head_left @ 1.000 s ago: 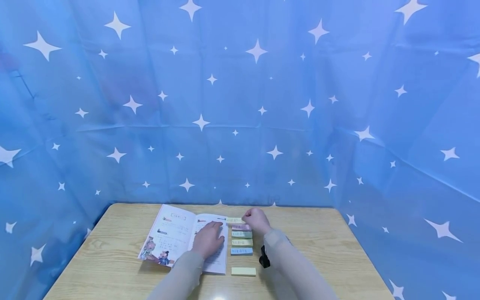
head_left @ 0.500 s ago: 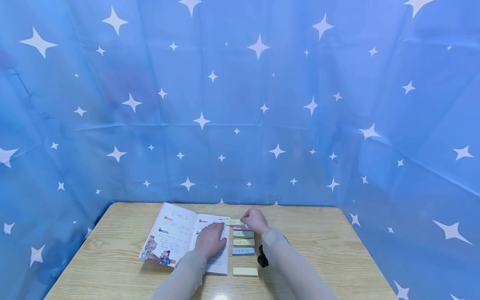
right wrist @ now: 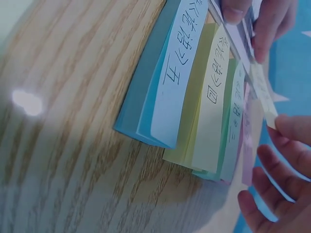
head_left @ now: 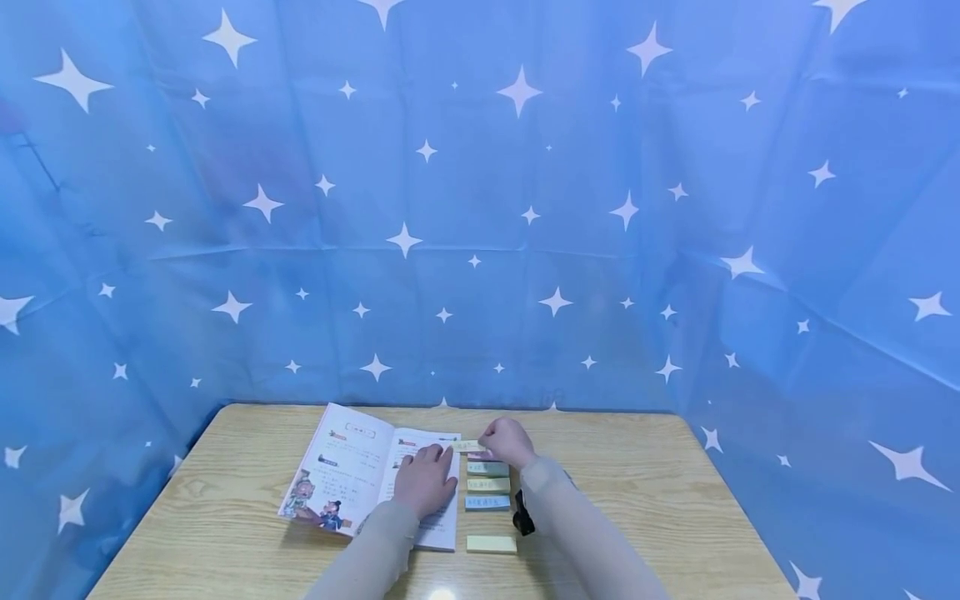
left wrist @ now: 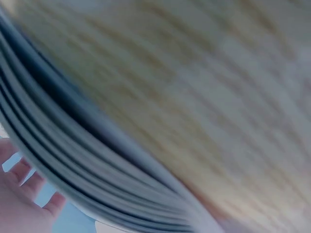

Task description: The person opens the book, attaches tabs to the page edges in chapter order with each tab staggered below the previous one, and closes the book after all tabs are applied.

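Observation:
An open book [head_left: 341, 467] with printed text and cartoon figures lies on the table. My left hand [head_left: 426, 481] rests spread on its right page, fingertips at the outer edge beside the left end of a yellow sticky note [head_left: 467, 446]. My right hand [head_left: 508, 442] pinches the note's right end between thumb and index finger; its left end overlaps the page edge. In the right wrist view the handwritten note [right wrist: 265, 99] slants from the book's edge to the right thumb [right wrist: 294, 127]. The left wrist view shows the book's layered page edges [left wrist: 92, 160] and fingers [left wrist: 31, 182].
Right of the book, sticky-note pads with handwriting lie in a column: blue [right wrist: 167, 87], yellow [right wrist: 210, 107], green [right wrist: 232, 121] and pink [right wrist: 247, 145]. A blank pale yellow pad [head_left: 491, 544] lies nearer the front. A blue star-patterned curtain [head_left: 480, 208] hangs behind the wooden table [head_left: 622, 467].
The right hand has brought the yellow note slightly left, over the page edge. The left fingertips have shifted right to its end. The head view has shifted a little.

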`<state>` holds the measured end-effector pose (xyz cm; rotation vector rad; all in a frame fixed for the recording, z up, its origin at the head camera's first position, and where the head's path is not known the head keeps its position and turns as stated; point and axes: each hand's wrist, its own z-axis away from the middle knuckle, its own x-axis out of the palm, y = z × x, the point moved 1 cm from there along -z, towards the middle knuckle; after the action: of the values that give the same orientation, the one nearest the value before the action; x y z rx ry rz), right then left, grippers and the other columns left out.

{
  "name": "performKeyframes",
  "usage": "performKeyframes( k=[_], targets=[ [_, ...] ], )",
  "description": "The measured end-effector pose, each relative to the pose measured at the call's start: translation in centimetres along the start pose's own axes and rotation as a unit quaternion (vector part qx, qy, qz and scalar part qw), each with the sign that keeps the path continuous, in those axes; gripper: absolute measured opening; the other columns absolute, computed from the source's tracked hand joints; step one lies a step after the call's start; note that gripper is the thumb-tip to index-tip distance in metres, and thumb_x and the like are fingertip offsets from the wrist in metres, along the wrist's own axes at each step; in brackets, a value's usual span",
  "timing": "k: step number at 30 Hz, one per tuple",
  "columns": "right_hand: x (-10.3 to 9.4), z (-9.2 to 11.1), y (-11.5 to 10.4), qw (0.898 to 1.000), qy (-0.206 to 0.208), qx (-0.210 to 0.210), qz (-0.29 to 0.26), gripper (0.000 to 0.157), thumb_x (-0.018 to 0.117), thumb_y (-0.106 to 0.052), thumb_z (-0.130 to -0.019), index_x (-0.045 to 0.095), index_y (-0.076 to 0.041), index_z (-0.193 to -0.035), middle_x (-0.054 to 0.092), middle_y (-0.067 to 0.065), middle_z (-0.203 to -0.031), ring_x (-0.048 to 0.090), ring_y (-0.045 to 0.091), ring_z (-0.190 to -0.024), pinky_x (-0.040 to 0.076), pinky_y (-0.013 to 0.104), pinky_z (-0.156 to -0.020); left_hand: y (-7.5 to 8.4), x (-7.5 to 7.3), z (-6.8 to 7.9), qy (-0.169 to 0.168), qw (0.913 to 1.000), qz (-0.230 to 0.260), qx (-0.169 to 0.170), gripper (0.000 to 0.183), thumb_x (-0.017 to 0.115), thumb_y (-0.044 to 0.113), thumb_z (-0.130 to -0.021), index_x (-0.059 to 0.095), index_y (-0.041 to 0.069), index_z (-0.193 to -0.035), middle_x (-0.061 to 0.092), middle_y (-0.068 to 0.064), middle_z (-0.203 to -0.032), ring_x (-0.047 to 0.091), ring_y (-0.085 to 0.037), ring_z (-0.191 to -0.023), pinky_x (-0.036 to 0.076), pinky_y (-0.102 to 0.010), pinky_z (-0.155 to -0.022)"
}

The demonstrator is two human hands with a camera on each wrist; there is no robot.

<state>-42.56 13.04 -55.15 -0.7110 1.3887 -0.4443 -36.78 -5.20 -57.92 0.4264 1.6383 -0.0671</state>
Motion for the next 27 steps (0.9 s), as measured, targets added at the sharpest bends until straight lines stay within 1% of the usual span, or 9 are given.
performKeyframes(
  k=[9,10,12,16,19,21,24,26,27],
  targets=[
    [0.1,-0.1,-0.4,1.0,0.003,0.006,0.022,0.047,0.061,-0.01,-0.09,0.039,-0.016,-0.049,0.028,-0.006,-0.043,0.024,0.011,-0.039,0.035,0.026,-0.048,0.1,-0.1,-0.1,-0.016,0.9998,0.004,-0.006,0.053,0.056,0.039,-0.094,0.054,0.013,-0.139,0.051,-0.011,-0.136,0.045,-0.031,-0.128,0.036,-0.057,-0.104],
    [0.1,-0.1,-0.4,1.0,0.003,0.007,0.022,0.046,0.061,-0.011,-0.09,0.04,-0.015,-0.049,0.029,-0.006,-0.044,0.025,0.011,-0.039,0.036,0.026,-0.048,0.1,-0.1,-0.2,-0.016,0.9998,0.005,-0.007,0.053,0.056,0.039,-0.094,0.054,0.012,-0.139,0.051,-0.011,-0.136,0.045,-0.031,-0.128,0.036,-0.057,-0.104],
    [0.1,-0.1,-0.4,1.0,0.002,0.008,0.018,0.04,0.062,-0.011,-0.09,0.049,-0.013,-0.052,0.033,-0.006,-0.045,0.029,0.011,-0.04,0.038,0.027,-0.05,0.0,-0.1,-0.3,-0.018,0.9998,0.007,-0.008,0.053,0.056,0.039,-0.093,0.054,0.012,-0.139,0.051,-0.011,-0.136,0.045,-0.031,-0.128,0.035,-0.057,-0.104],
    [0.3,0.0,-0.2,1.0,-0.001,0.015,0.011,0.034,0.062,-0.014,-0.091,0.055,-0.011,-0.058,0.037,-0.005,-0.047,0.032,0.011,-0.042,0.038,0.027,-0.05,-0.1,0.1,-0.6,-0.021,0.9997,0.008,-0.013,0.053,0.057,0.039,-0.092,0.055,0.013,-0.138,0.051,-0.011,-0.136,0.045,-0.031,-0.128,0.036,-0.058,-0.104],
    [0.4,0.3,0.0,1.0,-0.001,0.017,0.001,0.037,0.062,-0.016,-0.092,0.051,-0.011,-0.058,0.034,-0.005,-0.048,0.031,0.012,-0.042,0.035,0.027,-0.047,0.0,0.1,-0.6,-0.025,0.9995,0.006,-0.019,0.052,0.058,0.038,-0.092,0.055,0.013,-0.137,0.052,-0.01,-0.136,0.046,-0.031,-0.127,0.037,-0.058,-0.103],
    [0.4,0.5,0.1,1.0,0.0,0.021,-0.005,0.033,0.061,-0.016,-0.093,0.055,-0.01,-0.062,0.039,-0.004,-0.05,0.034,0.012,-0.044,0.035,0.027,-0.048,0.2,-0.2,-0.6,-0.029,0.9993,0.007,-0.021,0.051,0.058,0.036,-0.091,0.056,0.013,-0.137,0.052,-0.01,-0.136,0.046,-0.031,-0.127,0.038,-0.058,-0.102],
    [0.4,0.9,0.1,0.999,0.008,0.021,-0.023,0.02,0.06,-0.015,-0.095,0.065,-0.006,-0.078,0.055,0.0,-0.064,0.048,0.016,-0.054,0.044,0.031,-0.053,0.3,-0.6,-0.6,-0.035,0.9991,0.007,-0.022,0.049,0.059,0.032,-0.091,0.057,0.013,-0.136,0.052,-0.01,-0.135,0.047,-0.032,-0.126,0.039,-0.057,-0.101],
    [0.4,1.3,-0.1,0.999,0.016,0.01,-0.042,0.016,0.059,-0.014,-0.095,0.069,-0.001,-0.098,0.065,0.009,-0.087,0.06,0.022,-0.072,0.052,0.037,-0.064,0.4,-0.8,-0.5,-0.039,0.999,0.007,-0.022,0.046,0.057,0.029,-0.093,0.057,0.012,-0.136,0.052,-0.01,-0.135,0.047,-0.032,-0.126,0.041,-0.056,-0.1],
    [0.4,1.5,-0.2,0.999,0.02,0.001,-0.051,0.02,0.059,-0.012,-0.095,0.067,0.002,-0.107,0.065,0.014,-0.1,0.063,0.027,-0.083,0.054,0.041,-0.071,0.5,-0.9,-0.5,-0.04,0.999,0.006,-0.021,0.045,0.056,0.027,-0.093,0.057,0.012,-0.136,0.052,-0.01,-0.135,0.048,-0.032,-0.125,0.041,-0.055,-0.1]
  ],
)
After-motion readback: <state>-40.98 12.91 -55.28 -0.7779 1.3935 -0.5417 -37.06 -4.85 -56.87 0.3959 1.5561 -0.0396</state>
